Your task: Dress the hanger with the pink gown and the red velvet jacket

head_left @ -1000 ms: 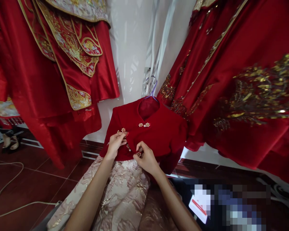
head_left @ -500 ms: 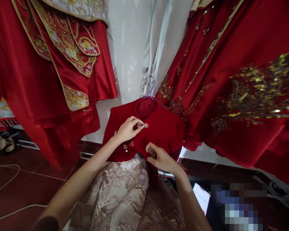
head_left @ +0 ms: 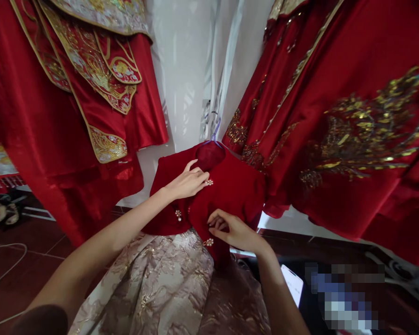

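A dark red velvet jacket (head_left: 237, 186) hangs on a purple hanger (head_left: 215, 131), its front panels partly apart. My left hand (head_left: 188, 181) lies over the upper front, thumb and forefinger closed on a jewelled button (head_left: 208, 183) near the neckline; the fingers hide part of it. Lower down, my right hand (head_left: 232, 230) is loosely curled over the front panel, with a gap between thumb and fingertips and nothing seen between them. Just below its thumb sits another jewelled button (head_left: 208, 242). On the opposite panel hangs a pearl-drop button (head_left: 178, 215).
Red embroidered gowns hang at left (head_left: 73, 116) and right (head_left: 335, 116) against white drapes (head_left: 181, 70). A pale brocade skirt (head_left: 174, 279) spreads below the jacket. A lit phone (head_left: 293, 283) lies at lower right. Black shoes (head_left: 7, 214) and a cable (head_left: 10, 246) are at left.
My left hand has turned flatter over the jacket's upper front, staying at the top button. My right hand's fingers have loosened, and the lower jewelled button now shows below its thumb.
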Action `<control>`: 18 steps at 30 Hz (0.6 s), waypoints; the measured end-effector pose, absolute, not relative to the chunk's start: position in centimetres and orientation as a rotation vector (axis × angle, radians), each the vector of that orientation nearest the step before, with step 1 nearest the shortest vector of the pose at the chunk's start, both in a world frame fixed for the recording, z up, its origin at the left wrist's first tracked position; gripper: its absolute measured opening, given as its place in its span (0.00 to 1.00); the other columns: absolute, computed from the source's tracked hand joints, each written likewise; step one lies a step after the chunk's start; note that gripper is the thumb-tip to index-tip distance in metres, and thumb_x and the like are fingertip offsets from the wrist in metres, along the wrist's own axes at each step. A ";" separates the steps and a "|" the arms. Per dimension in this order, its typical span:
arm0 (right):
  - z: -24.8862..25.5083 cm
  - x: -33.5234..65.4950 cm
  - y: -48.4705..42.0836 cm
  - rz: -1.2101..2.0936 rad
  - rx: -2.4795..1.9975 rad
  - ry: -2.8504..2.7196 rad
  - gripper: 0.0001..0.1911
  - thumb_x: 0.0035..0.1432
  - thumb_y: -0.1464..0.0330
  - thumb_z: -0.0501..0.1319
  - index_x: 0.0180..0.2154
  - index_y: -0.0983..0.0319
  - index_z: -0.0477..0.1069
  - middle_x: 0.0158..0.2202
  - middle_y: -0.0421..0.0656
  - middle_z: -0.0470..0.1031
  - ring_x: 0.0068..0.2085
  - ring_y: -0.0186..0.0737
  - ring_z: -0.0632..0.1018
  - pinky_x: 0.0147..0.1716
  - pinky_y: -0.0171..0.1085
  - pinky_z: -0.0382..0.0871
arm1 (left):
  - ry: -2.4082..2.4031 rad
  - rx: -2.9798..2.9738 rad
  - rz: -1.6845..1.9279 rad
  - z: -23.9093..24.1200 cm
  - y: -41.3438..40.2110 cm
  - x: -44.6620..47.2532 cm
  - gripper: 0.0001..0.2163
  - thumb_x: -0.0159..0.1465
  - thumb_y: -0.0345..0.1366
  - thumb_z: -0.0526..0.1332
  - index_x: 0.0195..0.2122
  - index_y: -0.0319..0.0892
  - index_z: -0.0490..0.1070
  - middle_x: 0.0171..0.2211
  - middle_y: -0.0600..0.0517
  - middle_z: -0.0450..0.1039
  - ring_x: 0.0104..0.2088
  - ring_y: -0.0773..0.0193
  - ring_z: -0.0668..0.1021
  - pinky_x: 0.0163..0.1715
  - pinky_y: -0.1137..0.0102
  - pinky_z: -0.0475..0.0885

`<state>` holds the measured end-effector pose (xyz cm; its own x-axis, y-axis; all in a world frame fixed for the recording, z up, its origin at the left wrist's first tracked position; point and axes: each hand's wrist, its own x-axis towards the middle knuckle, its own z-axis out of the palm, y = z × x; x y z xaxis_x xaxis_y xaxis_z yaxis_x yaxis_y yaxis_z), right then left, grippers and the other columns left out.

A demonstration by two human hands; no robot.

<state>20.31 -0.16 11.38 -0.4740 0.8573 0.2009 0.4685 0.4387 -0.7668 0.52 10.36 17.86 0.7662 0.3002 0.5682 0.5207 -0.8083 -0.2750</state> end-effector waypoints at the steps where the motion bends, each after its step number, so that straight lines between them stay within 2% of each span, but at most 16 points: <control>1: 11.6 20.2 0.2 0.806 -1.110 -2.054 0.07 0.55 0.66 0.59 0.37 0.60 0.66 0.34 0.42 0.71 0.32 0.34 0.72 0.35 0.37 0.71 | -0.594 -2.501 -0.701 17.7 10.6 0.5 0.09 0.67 0.32 0.48 0.37 0.41 0.67 0.28 0.54 0.69 0.35 0.65 0.72 0.60 0.54 0.49; 5: 13.8 18.2 2.7 0.558 -1.005 -1.652 0.13 0.53 0.61 0.61 0.39 0.60 0.67 0.43 0.46 0.69 0.43 0.39 0.73 0.45 0.42 0.70 | -0.517 -2.380 -0.655 17.3 11.4 0.2 0.11 0.66 0.29 0.47 0.39 0.43 0.68 0.28 0.54 0.70 0.33 0.66 0.72 0.59 0.55 0.51; 9: 17.1 14.4 5.7 0.812 -0.809 -1.307 0.26 0.55 0.53 0.57 0.50 0.62 0.62 0.53 0.51 0.67 0.54 0.43 0.70 0.55 0.44 0.63 | -0.743 -2.333 -0.759 17.2 11.3 -0.4 0.10 0.66 0.31 0.48 0.42 0.40 0.67 0.31 0.50 0.73 0.34 0.63 0.74 0.55 0.55 0.56; 12: 18.2 12.2 7.1 0.850 -1.080 -1.228 0.39 0.53 0.46 0.54 0.57 0.66 0.57 0.58 0.56 0.61 0.61 0.51 0.61 0.58 0.50 0.56 | -1.087 -2.154 -0.898 17.1 11.0 -1.1 0.15 0.63 0.29 0.49 0.51 0.36 0.63 0.40 0.42 0.73 0.41 0.55 0.74 0.54 0.51 0.56; 15: 17.3 11.7 7.7 0.455 -1.474 -1.199 0.51 0.48 0.44 0.57 0.60 0.75 0.49 0.62 0.67 0.50 0.64 0.63 0.51 0.59 0.56 0.47 | -1.313 -1.971 -0.975 16.6 11.2 -1.8 0.25 0.59 0.26 0.51 0.59 0.37 0.54 0.55 0.35 0.61 0.55 0.46 0.66 0.55 0.47 0.54; 16: 16.8 12.0 7.7 0.294 -1.545 -1.204 0.52 0.48 0.45 0.57 0.60 0.78 0.47 0.61 0.70 0.49 0.63 0.66 0.51 0.58 0.58 0.46 | -1.370 -1.937 -1.000 16.4 11.4 -2.0 0.28 0.57 0.25 0.53 0.60 0.37 0.52 0.58 0.34 0.57 0.58 0.43 0.62 0.55 0.46 0.53; 18: 15.6 13.0 7.7 0.036 -1.604 -1.231 0.51 0.51 0.46 0.56 0.59 0.81 0.48 0.58 0.73 0.53 0.60 0.69 0.56 0.55 0.59 0.50 | -1.469 -1.915 -1.075 15.9 12.1 -2.5 0.33 0.53 0.23 0.55 0.61 0.37 0.49 0.60 0.34 0.52 0.61 0.41 0.58 0.56 0.44 0.52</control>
<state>13.02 7.74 15.60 0.4676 0.7095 0.5272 0.6773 0.0956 -0.7295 -2.54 12.13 15.94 0.1083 0.5620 0.8200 0.9517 -0.2970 0.0778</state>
